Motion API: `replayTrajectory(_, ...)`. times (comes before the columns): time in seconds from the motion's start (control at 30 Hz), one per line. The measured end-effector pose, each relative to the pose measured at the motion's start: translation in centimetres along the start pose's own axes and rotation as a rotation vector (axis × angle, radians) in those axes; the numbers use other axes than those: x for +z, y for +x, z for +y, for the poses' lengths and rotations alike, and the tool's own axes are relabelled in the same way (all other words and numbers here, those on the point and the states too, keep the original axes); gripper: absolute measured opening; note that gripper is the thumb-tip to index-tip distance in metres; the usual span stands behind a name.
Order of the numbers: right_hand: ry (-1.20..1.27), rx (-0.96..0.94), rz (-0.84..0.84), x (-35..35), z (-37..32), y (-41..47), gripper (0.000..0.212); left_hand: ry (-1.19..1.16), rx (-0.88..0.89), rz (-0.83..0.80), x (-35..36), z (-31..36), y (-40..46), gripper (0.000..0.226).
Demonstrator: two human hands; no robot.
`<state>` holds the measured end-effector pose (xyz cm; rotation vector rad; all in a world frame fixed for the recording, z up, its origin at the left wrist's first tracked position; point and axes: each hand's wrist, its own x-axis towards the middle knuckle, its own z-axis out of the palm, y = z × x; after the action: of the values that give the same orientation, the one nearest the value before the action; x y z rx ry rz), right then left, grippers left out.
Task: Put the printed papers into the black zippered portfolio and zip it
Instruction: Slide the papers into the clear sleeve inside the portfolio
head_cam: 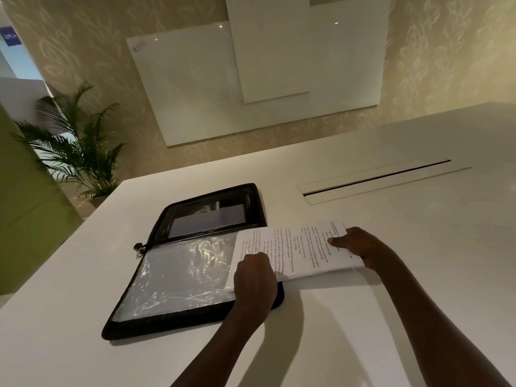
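At far left a green panel (25, 196) stands beside a potted palm (75, 152), in front of a wall covered in pale leaf-patterned wallpaper (83, 51). Glossy white boards (212, 85) hang on that wall. Below them a smooth white counter (391, 275) fills most of the view, with a long narrow slot (377, 177) cut into it toward the right.

The black zippered portfolio (192, 263) lies open flat on the counter, left of centre. Its far half shows a dark glossy pocket, and its near half is covered by a crinkled clear plastic sleeve (178, 272) that catches the light. A zip pull sits at its left edge.

The stack of printed papers (296, 250) overlaps the portfolio's right edge, and its right part hangs over the counter. The left hand (254, 280) grips the stack's near left corner. The right hand (360, 244) clamps its right end, thumb on top.
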<state>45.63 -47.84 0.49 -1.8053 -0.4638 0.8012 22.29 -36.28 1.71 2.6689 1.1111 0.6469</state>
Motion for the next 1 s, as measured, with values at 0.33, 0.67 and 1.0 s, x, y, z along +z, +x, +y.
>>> replayTrajectory(0.33, -0.082, -0.089, 0.322, 1.3, 1.2, -0.1, 0.033, -0.053, -0.017, 0.046, 1.0, -0.4, -0.2, 0.009)
replayTrajectory(0.67, -0.062, -0.207, 0.231, 6.6, -1.3, -0.5, 0.036, -0.059, -0.077, -0.008, 0.8, -0.9, 0.1, 0.013)
replayTrajectory(1.0, -0.031, -0.073, 0.189, 12.8, -0.7, -0.3, 0.033, -0.134, -0.109, -0.031, 0.4, -1.3, 0.4, 0.016)
